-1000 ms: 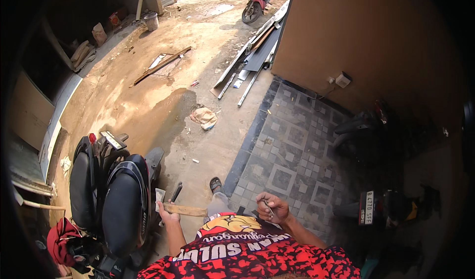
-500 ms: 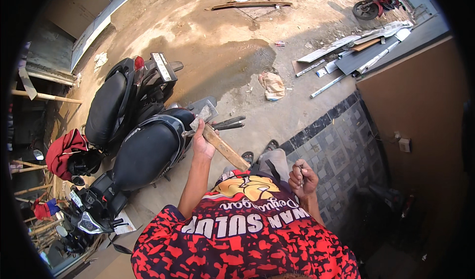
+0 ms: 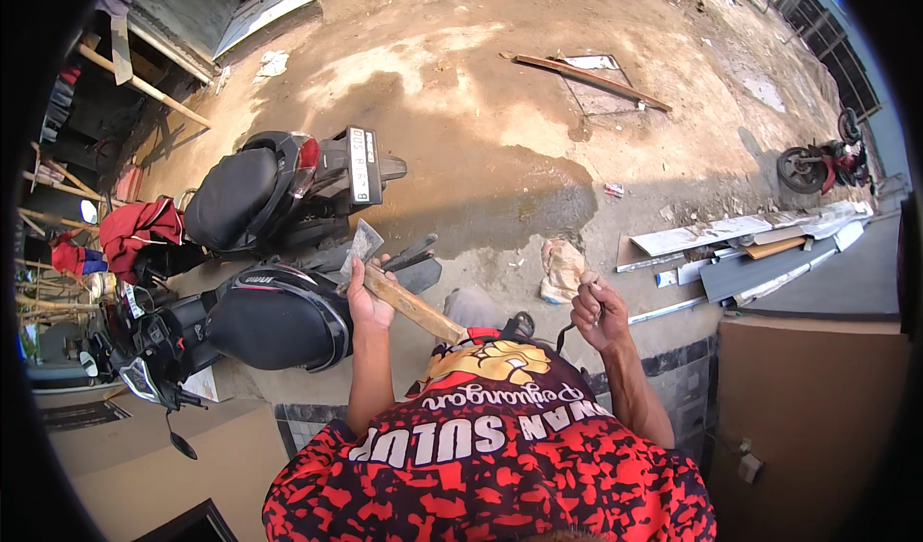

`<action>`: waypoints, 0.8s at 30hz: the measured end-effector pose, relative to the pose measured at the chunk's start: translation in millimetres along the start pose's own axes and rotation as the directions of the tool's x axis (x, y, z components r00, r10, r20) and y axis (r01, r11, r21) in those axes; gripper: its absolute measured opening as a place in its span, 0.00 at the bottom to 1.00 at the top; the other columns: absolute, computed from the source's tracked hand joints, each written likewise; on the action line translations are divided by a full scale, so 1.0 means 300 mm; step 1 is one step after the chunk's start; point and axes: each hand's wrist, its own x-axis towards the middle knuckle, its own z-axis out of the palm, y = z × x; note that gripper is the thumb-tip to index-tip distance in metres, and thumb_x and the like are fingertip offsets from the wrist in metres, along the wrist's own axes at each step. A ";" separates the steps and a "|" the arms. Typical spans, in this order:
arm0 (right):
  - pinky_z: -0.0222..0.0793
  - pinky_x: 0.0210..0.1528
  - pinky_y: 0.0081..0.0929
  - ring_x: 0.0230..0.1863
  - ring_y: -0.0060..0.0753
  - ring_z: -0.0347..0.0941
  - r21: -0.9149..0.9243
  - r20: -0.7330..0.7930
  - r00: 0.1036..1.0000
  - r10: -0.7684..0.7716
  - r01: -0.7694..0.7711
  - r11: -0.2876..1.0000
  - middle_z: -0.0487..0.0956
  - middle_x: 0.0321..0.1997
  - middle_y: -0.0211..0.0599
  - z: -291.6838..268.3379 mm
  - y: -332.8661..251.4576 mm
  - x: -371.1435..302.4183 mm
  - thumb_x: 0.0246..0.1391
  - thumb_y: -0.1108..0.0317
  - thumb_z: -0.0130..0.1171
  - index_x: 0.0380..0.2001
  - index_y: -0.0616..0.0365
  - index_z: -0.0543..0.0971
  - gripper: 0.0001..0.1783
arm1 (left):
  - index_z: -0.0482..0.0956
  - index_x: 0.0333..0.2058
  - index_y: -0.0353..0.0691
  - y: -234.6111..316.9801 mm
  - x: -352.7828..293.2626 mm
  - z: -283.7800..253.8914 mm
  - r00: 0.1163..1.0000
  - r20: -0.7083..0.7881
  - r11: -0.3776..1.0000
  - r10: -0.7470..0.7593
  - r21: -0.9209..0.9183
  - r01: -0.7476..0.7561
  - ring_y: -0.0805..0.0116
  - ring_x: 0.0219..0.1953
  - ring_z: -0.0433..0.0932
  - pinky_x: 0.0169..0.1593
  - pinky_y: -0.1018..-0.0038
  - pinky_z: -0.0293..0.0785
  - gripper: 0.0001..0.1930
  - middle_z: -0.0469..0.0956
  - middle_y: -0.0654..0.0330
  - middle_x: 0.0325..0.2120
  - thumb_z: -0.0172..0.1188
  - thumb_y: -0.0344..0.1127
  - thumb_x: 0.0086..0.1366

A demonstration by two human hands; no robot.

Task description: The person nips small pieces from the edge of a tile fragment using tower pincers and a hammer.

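Observation:
My left hand (image 3: 371,300) is wrapped round a hatchet-like tool, close to its head. The tool has a thick, flat wooden handle (image 3: 418,309) and a grey metal head (image 3: 363,243). The handle slants down to the right, its end near the front of my shirt. My right hand (image 3: 598,313) is raised to the right with the fingers curled closed. What is in its fingers is too small to make out. A thin dark strip (image 3: 563,336) shows just below it; whether the hand holds the strip I cannot tell.
Two parked motorbikes stand at the left, the nearer with a black seat (image 3: 279,319), the farther (image 3: 234,199) behind it. A crumpled sack (image 3: 561,271) lies ahead, beyond my right hand. Boards and panels (image 3: 760,254) are piled at the right beside a brown wall (image 3: 808,398).
The view has swung, so the ground and motorbikes sit differently in it. My right hand has risen away from my waist. My left hand still grips the hatchet-like tool.

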 end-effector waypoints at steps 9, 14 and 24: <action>0.59 0.18 0.20 0.17 0.22 0.59 0.016 0.134 0.988 0.080 -0.083 0.996 0.62 0.17 0.25 0.008 -0.300 0.952 0.61 0.64 0.47 0.43 0.59 0.72 0.12 | 0.72 0.41 0.45 -0.062 0.626 0.193 0.979 -0.094 0.983 0.181 -0.020 -0.184 0.66 0.43 0.75 0.35 0.71 0.73 0.14 0.75 0.63 0.34 0.58 0.46 0.64; 0.58 0.18 0.19 0.20 0.20 0.61 0.088 -0.123 0.987 0.099 -0.088 0.992 0.68 0.24 0.28 -0.051 -0.341 1.366 0.61 0.65 0.48 0.45 0.56 0.72 0.12 | 0.72 0.44 0.44 0.013 1.230 0.469 0.992 -0.011 0.992 0.122 -0.036 -0.122 0.65 0.43 0.75 0.35 0.69 0.73 0.15 0.74 0.62 0.36 0.57 0.46 0.65; 0.57 0.17 0.19 0.19 0.21 0.62 -0.010 -0.319 0.939 0.127 -0.137 0.990 0.70 0.24 0.28 -0.012 -0.644 2.373 0.65 0.59 0.42 0.44 0.59 0.69 0.15 | 0.69 0.49 0.39 0.093 2.220 1.134 0.997 0.077 0.924 -0.017 0.382 -0.013 0.69 0.38 0.73 0.37 0.74 0.72 0.24 0.73 0.57 0.44 0.56 0.52 0.64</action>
